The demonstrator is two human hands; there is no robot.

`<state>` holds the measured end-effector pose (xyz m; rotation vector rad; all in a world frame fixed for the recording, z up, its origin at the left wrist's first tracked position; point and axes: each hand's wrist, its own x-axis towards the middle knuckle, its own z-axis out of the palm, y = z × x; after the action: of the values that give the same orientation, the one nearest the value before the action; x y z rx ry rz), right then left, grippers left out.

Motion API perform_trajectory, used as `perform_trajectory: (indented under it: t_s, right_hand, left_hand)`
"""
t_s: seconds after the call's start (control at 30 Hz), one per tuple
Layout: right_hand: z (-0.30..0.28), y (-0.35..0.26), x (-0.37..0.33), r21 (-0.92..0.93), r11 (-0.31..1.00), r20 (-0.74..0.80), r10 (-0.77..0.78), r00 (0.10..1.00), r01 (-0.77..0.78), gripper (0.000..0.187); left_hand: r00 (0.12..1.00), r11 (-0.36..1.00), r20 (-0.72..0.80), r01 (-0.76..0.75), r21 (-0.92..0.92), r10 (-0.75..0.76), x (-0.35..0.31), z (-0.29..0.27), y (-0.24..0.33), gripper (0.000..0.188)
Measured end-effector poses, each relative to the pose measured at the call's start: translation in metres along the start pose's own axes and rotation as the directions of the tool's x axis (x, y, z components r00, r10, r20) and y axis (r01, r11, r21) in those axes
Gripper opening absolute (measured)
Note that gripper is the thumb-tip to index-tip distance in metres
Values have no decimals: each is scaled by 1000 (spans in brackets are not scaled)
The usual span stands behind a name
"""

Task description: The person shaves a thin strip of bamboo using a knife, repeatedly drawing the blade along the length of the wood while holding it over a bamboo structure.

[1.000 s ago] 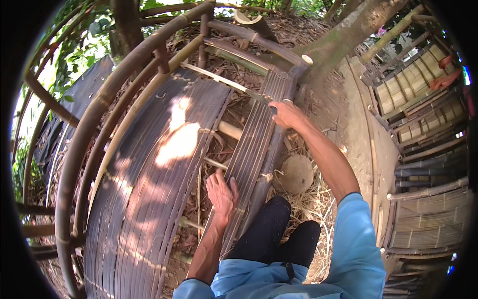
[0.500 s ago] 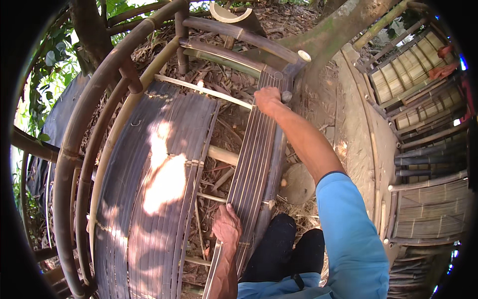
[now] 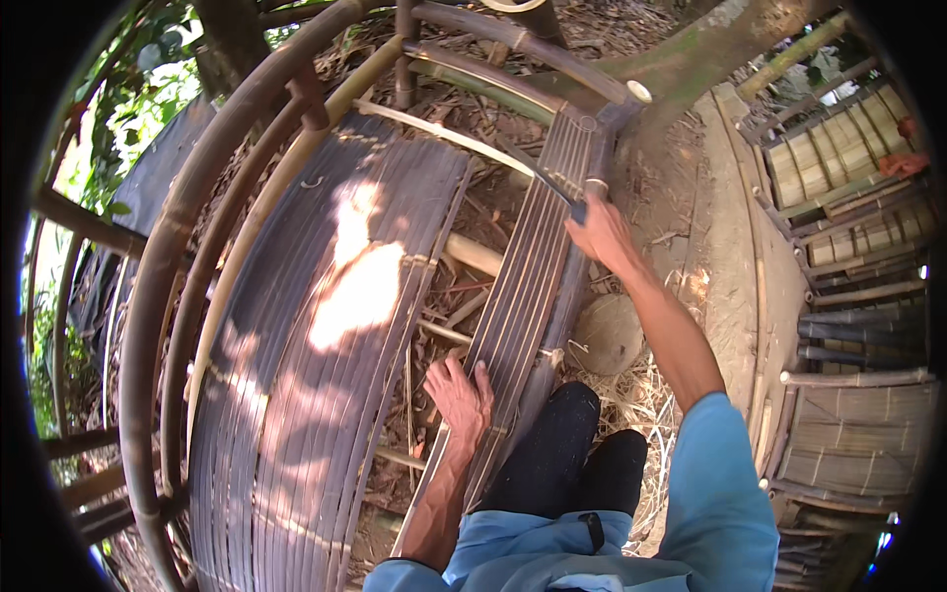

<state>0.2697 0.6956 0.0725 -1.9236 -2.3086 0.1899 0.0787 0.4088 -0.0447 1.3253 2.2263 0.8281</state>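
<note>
In my right hand (image 3: 600, 232) is a knife (image 3: 552, 181) with a dark handle, its narrow blade slanting away to the upper left. The blade is over the far part of a long, narrow panel of dark bamboo slats (image 3: 528, 252), near the end of a pale bamboo strip (image 3: 434, 130). My left hand (image 3: 460, 400) lies open, fingers apart, at the left edge of this panel, nearer to me. To its left is a wider panel of dark slats (image 3: 271, 335), with a gap between the two.
Curved bamboo rails (image 3: 187, 217) bound the left side. Beneath the gap run a bamboo crossbar (image 3: 473, 254) and dry leaf litter. A round, flat block (image 3: 607, 333) is on the ground right of the bench. Further right stand bamboo racks (image 3: 848, 424).
My right hand has drawn back toward me and turned, bringing the blade into sight. My left hand's fingers have spread. The view has shifted, so the bench appears lower and further right.
</note>
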Motion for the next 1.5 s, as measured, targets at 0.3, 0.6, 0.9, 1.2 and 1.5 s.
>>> perform_trajectory:
  t_s: [0.3, 0.6, 0.9, 1.2, 1.5]
  right_hand:
    - [7, 66, -196, 233, 971, -6, 46, 999, -43, 37]
    - [-8, 145, -289, 504, 835, -64, 289, 955, -219, 33]
    - [4, 177, -306, 579, 738, 26, 410, 912, -348, 36]
    - [3, 127, -291, 821, 499, 8, 476, 879, -277, 35]
    - [-21, 12, -290, 716, 698, -310, 331, 891, -10, 49]
  left_hand:
    - [989, 979, 33, -150, 137, 147, -132, -93, -83, 34]
    - [938, 756, 68, -315, 574, 339, -76, -150, -108, 17]
    - [855, 634, 231, -503, 587, 465, -62, -170, -105, 33]
    - [886, 968, 395, -250, -32, 242, 15, -186, 10, 41]
    - [859, 882, 330, -452, 132, 390, 117, -247, -1, 44]
